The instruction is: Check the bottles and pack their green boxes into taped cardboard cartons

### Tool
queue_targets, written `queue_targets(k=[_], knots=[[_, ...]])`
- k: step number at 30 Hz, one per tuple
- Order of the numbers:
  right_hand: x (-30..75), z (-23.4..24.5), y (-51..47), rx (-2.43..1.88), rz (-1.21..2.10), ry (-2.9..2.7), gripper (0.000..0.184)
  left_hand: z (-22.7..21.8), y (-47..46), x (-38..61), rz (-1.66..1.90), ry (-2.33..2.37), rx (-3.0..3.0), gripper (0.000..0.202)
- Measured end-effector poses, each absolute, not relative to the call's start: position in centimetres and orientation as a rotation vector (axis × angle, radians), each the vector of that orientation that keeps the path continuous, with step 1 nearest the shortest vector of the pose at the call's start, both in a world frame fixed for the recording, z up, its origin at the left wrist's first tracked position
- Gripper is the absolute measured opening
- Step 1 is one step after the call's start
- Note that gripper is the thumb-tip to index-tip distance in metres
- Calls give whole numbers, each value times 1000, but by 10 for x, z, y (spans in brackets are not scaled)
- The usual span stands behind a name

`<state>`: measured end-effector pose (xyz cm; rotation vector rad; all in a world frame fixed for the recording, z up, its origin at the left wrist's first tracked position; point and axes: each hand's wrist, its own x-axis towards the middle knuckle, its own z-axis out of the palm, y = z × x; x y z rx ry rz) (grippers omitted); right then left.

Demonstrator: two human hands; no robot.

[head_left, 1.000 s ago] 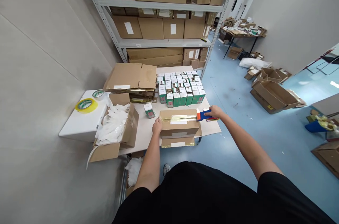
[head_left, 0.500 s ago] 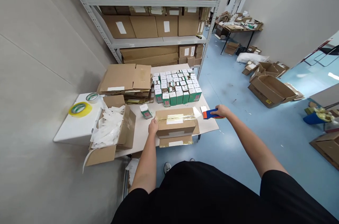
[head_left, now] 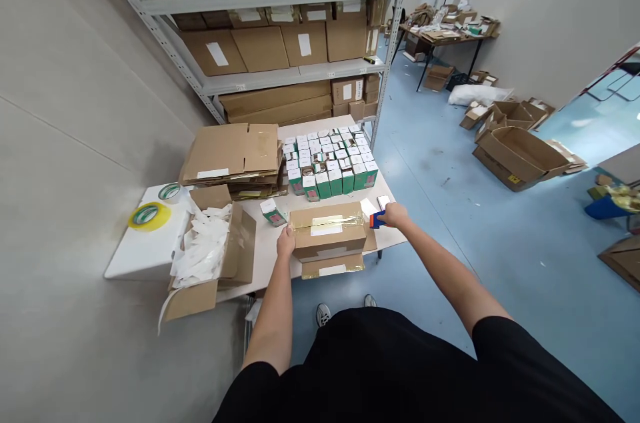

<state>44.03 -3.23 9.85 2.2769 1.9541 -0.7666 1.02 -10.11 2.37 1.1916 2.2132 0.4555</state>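
Observation:
A cardboard box (head_left: 305,246) with clear tape and a white label along its top lies on the table in front of me, a flap hanging at its near side. My left hand (head_left: 286,240) is closed on the box's left end. In my right hand (head_left: 395,215) is a blue and orange tape dispenser (head_left: 378,220), gripped just off the box's right end. A small green and white carton (head_left: 273,212) stands tilted behind my left hand. Beyond the box, several more green and white cartons (head_left: 333,183) are packed together in rows.
Flattened cardboard (head_left: 225,149) is stacked at the back left of the table. An open box of white packing material (head_left: 205,249) sits left, beside a white surface with tape rolls (head_left: 149,216). Shelving (head_left: 280,79) with boxes rises behind; open cartons (head_left: 520,156) lie on the floor at right.
My right hand has moved left with the tape dispenser, bringing it close to the box's right end. My left hand stays on the left end. The view has shifted slightly.

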Motion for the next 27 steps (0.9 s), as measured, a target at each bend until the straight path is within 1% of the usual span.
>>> queue_targets(k=[2, 5, 7, 9, 12, 14, 16, 20, 24, 27], knots=[[418, 89, -36, 2165, -658, 1991, 41, 25, -101, 11, 454, 2223, 1181, 55], [405, 71, -47, 2118, -626, 2025, 34, 28, -102, 12, 453, 2238, 1172, 56], [413, 55, -58, 2170, -643, 1973, 34, 29, -102, 12, 452, 2248, 1169, 57], [431, 36, -72, 2338, -645, 1823, 37, 30, -101, 13, 449, 2259, 1164, 58], [461, 8, -90, 2460, -802, 1615, 39, 29, -99, 13, 446, 2271, 1152, 58], [477, -8, -98, 2416, -897, 1653, 36, 28, -98, 12, 452, 2279, 1150, 55], [486, -21, -100, 2358, -898, 1754, 36, 25, -97, 11, 450, 2287, 1151, 53], [497, -39, -93, 2331, -855, 1738, 35, 22, -99, 11, 420, 2308, 1150, 52], [508, -53, -85, 2306, -928, 1636, 33, 21, -100, 12, 411, 2331, 1158, 54], [509, -53, -86, 2326, -956, 1581, 34, 21, -100, 12, 389, 2336, 1162, 55]])
